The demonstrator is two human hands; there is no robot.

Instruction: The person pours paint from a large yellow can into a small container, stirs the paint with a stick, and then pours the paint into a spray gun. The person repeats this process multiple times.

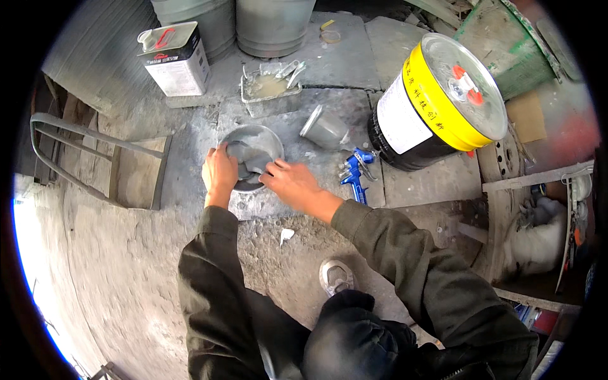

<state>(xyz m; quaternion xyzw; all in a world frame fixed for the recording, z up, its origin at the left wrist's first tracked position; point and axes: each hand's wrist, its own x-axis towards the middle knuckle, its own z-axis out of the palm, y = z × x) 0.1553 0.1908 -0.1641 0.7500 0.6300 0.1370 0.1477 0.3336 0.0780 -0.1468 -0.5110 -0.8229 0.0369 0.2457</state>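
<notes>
A round grey metal bowl (273, 143) sits just left of centre in the frame, on grey floor slabs (399, 190), and the person's bare hands work over it. The left hand (220, 172) is at the bowl's left side, fingers bent over and fingertips bunched inward. The right hand (292, 185) comes in from the lower right, thumb and fingers drawn together at the near right edge. Something smooth and grey lies inside; from here I can't tell whether either hand pinches that or the rim.

The bowl looks stiff and fairly light, unlikely to break, though its grey-smeared wall could be slippery. I'd take it by opposite sides of the rim, keeping it level in case the contents run.

As for writing, the big drum (467, 82) at upper right carries a yellow band (430, 95) with a line of large dark characters, and below it a white label (402, 117) whose print is too small to read. The rectangular tin (178, 71) at upper left shows a black strip with a red mark and pale lettering. On the blue spray gun (358, 176), right of centre, I make out no lettering.
</notes>
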